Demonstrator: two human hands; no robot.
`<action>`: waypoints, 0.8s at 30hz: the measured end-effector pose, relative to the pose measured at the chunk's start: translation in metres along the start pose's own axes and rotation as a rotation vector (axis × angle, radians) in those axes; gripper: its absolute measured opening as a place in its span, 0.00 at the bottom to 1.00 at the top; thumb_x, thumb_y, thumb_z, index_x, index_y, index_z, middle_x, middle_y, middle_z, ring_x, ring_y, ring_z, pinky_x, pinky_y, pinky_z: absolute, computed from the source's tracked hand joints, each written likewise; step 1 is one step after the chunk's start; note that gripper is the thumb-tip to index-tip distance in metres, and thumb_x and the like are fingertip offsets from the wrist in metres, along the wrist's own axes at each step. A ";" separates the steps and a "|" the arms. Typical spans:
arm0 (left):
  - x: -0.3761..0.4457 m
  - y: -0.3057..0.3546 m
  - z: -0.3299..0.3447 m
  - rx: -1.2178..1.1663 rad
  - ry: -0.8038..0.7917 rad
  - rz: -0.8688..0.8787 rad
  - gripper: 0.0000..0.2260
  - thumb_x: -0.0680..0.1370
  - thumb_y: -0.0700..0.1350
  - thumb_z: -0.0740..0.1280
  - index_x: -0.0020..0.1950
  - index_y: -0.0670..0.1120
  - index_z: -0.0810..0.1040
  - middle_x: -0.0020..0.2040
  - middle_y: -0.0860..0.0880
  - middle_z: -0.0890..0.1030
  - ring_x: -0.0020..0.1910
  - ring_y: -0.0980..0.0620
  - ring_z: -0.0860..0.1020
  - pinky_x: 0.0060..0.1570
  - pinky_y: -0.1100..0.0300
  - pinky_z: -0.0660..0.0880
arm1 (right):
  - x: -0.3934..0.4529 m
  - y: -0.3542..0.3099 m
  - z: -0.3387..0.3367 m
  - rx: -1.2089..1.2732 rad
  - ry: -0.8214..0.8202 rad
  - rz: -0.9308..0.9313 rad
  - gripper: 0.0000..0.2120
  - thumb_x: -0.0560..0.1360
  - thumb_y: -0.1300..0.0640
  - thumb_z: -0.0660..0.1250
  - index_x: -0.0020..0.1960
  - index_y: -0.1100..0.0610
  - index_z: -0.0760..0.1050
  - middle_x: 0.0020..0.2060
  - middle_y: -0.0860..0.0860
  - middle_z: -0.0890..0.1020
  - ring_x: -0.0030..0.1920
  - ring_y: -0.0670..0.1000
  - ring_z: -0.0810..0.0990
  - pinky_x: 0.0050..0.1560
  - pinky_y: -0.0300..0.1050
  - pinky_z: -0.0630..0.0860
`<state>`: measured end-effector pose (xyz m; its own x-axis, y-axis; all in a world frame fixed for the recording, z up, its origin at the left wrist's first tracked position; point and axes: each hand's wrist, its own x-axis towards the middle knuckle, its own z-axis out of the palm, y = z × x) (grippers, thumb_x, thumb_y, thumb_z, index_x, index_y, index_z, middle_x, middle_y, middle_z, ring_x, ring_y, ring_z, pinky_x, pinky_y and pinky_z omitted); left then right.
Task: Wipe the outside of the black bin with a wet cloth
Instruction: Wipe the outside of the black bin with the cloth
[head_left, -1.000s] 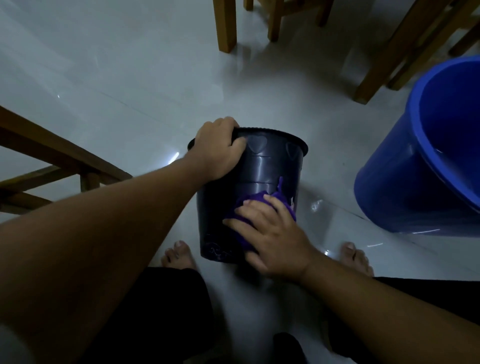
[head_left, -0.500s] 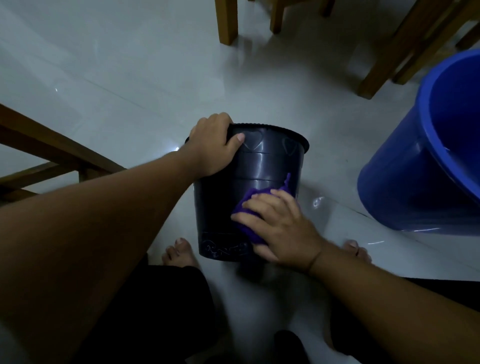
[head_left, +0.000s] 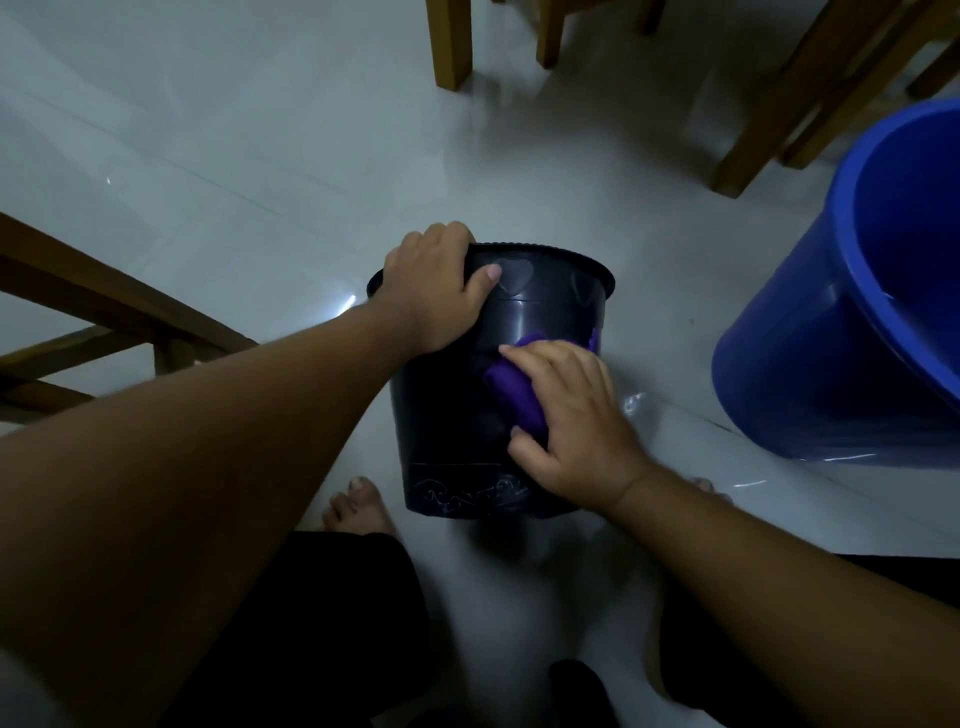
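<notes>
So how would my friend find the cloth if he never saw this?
Look for the black bin standing on the pale floor, between the person's feet. The right hand presses a small wad against its side. That wad is the cloth, the only purple thing there.

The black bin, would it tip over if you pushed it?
Probably yes: the black bin looks like thin, light plastic, narrower at its base. The left hand grips its rim, likely steadying it. It may slide on the glossy floor.
</notes>
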<state>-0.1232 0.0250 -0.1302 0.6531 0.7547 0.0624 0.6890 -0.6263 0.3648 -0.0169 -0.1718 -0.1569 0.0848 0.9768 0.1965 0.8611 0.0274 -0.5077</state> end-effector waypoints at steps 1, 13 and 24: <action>0.000 0.000 0.000 0.002 0.002 -0.003 0.20 0.75 0.58 0.57 0.55 0.42 0.70 0.55 0.40 0.75 0.53 0.37 0.72 0.51 0.48 0.66 | 0.003 0.000 -0.001 0.007 0.001 0.012 0.34 0.67 0.48 0.66 0.72 0.57 0.70 0.64 0.55 0.73 0.66 0.57 0.69 0.70 0.56 0.64; -0.001 0.000 0.001 0.028 0.042 -0.027 0.23 0.75 0.59 0.56 0.57 0.42 0.71 0.55 0.40 0.76 0.53 0.37 0.72 0.51 0.47 0.67 | 0.016 -0.011 0.003 0.074 0.131 0.145 0.26 0.72 0.44 0.67 0.67 0.54 0.77 0.55 0.51 0.75 0.58 0.55 0.72 0.62 0.57 0.70; -0.001 0.006 0.003 0.042 0.067 0.026 0.19 0.77 0.57 0.59 0.56 0.43 0.71 0.54 0.41 0.76 0.51 0.38 0.72 0.50 0.48 0.66 | 0.023 -0.012 -0.009 0.005 0.145 0.138 0.11 0.72 0.46 0.67 0.49 0.51 0.73 0.47 0.45 0.76 0.50 0.50 0.72 0.52 0.48 0.66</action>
<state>-0.1185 0.0201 -0.1306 0.6494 0.7486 0.1341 0.6853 -0.6525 0.3234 -0.0209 -0.1517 -0.1384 0.2736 0.9305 0.2435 0.8339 -0.1033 -0.5422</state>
